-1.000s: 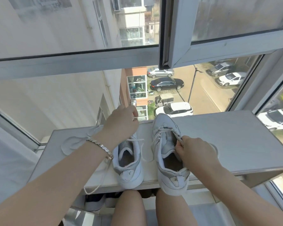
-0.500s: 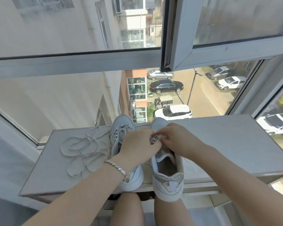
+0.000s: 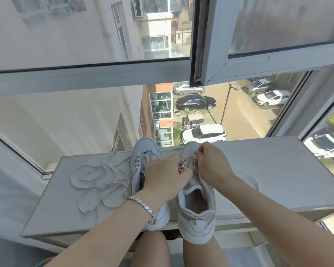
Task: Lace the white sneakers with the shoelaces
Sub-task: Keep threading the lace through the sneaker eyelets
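Left hand [image 3: 166, 176] and right hand [image 3: 213, 166] both pinch the flat white shoelace [image 3: 189, 161] over the white fabric sneaker [image 3: 196, 211]. The lace seems soft and limp, so better hold near its tip.

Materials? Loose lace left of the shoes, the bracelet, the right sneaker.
Loose lace: flat woven textile, matte; it lies in limp loops.
Bracelet: looks like metal; silver links that glint.
Right sneaker: smooth matte white panels, leather or synthetic; cannot tell which.
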Demonstrator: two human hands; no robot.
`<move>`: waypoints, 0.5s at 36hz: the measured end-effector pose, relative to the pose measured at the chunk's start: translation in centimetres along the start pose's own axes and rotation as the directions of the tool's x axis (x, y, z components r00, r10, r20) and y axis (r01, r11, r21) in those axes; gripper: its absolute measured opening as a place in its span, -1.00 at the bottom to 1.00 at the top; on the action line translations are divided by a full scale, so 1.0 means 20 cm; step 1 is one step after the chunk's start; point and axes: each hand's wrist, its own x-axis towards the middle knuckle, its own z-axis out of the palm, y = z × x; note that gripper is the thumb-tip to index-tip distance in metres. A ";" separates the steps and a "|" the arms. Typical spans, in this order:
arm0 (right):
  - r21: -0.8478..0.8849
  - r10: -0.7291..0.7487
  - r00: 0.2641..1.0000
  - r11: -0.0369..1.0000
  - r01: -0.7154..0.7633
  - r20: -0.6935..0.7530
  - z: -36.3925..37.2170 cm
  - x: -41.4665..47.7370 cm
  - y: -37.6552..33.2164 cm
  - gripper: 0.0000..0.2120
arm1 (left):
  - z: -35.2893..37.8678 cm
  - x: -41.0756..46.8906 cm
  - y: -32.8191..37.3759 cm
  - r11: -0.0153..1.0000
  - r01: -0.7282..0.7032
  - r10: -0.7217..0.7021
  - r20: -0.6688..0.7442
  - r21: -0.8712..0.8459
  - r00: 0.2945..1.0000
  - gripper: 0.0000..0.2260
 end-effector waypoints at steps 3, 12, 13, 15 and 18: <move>0.334 0.243 0.967 0.920 -0.206 -0.073 0.04 0.01 0.04 -0.88 | 0.00 0.00 0.01 1.000 -0.009 0.009 -0.010 0.005 1.000 -0.50; -0.027 -0.267 0.892 0.955 0.296 0.364 -0.14 0.05 0.01 -0.72 | 0.00 0.00 0.01 0.999 0.011 -0.010 -0.022 0.043 1.000 -0.50; -0.082 -0.298 0.868 0.931 0.357 0.398 -0.15 0.04 0.00 -0.74 | 0.01 0.00 0.01 0.999 0.009 -0.008 -0.028 0.050 1.000 -0.51; -0.154 -0.320 0.861 0.901 0.406 0.396 -0.16 0.04 -0.03 -0.78 | 0.01 0.00 0.02 0.998 -0.001 0.003 -0.045 0.055 0.999 -0.48; -0.297 -0.344 0.886 0.850 0.434 0.311 -0.13 0.02 -0.04 -0.76 | 0.01 0.00 0.01 0.998 -0.015 0.019 -0.074 0.060 0.997 -0.31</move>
